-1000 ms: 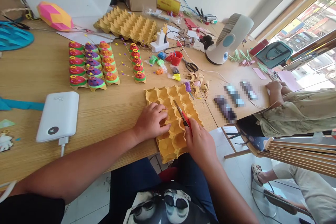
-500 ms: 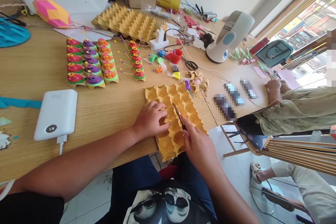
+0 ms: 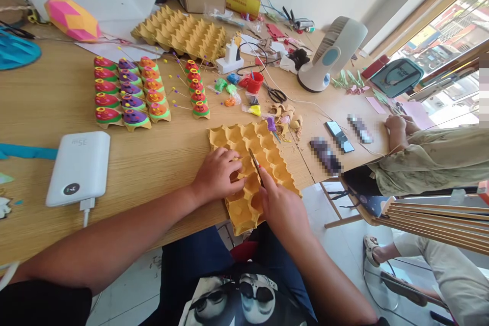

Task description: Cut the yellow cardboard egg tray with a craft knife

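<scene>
A yellow pulp egg tray (image 3: 281, 172) lies cup side up at the table's front edge, its near end jutting past it. My left hand (image 3: 217, 173) rests on the tray's left side, fingers bent over the cups and thumb stretched along it, holding it. In my right hand (image 3: 284, 206) is a slim knife (image 3: 254, 160) with a dark blade and a bit of red near the grip. Its blade points away from me and meets the ridges between cups in the tray's middle. My fingers hide most of the handle.
Painted egg-cup pieces (image 3: 133, 94) stand in rows at the left, near a white power bank (image 3: 78, 168). Another egg tray (image 3: 181, 33) lies behind. Scissors (image 3: 277, 94), a red cup (image 3: 252, 82), tray scraps (image 3: 288, 117) and a fan (image 3: 332, 53) are beyond. A co-worker's arm (image 3: 397, 135) rests at right.
My right hand has shifted slightly left and forward with the knife, and less of the blade shows. My left hand and the tray stay in place. The view has moved a little.
</scene>
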Demonstrator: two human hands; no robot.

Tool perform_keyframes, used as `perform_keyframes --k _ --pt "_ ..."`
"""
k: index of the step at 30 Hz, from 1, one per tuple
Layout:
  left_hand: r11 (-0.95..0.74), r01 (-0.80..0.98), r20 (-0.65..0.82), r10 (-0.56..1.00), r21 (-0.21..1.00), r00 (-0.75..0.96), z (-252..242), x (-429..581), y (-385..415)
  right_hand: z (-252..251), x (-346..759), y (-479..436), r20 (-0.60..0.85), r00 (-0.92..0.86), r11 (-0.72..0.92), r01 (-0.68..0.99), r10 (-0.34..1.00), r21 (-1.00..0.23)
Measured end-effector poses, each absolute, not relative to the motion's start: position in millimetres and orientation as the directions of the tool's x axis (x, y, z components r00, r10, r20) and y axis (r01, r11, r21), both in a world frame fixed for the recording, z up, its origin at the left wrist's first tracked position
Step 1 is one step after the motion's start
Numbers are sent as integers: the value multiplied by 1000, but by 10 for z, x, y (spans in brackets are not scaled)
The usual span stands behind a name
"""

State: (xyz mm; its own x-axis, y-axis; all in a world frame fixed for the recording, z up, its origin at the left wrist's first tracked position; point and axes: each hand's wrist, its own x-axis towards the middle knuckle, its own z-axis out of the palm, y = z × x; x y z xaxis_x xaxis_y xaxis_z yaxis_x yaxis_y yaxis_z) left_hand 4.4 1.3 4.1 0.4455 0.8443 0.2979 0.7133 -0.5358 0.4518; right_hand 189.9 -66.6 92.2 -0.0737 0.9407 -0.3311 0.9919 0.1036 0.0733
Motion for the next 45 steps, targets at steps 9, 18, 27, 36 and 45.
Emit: perform_keyframes --k 9,18,27,36,45 --pt "-537 722 290 843 436 453 28 41 9 1029 1905 -688 -367 -84 131 986 926 105" --pt "-530 733 282 848 427 449 34 45 7 1024 1811 -552 -361 -82 128 986 929 104" --pt "-537 715 289 844 448 453 38 44 6 1139 1841 -617 -408 -91 137 987 908 86" --pt "-544 708 296 839 449 457 35 51 -9 1184 1875 -661 -392 -100 146 985 915 90" --pt "-545 714 294 838 440 459 32 47 0 1150 1778 -494 -431 -63 107 991 900 78"
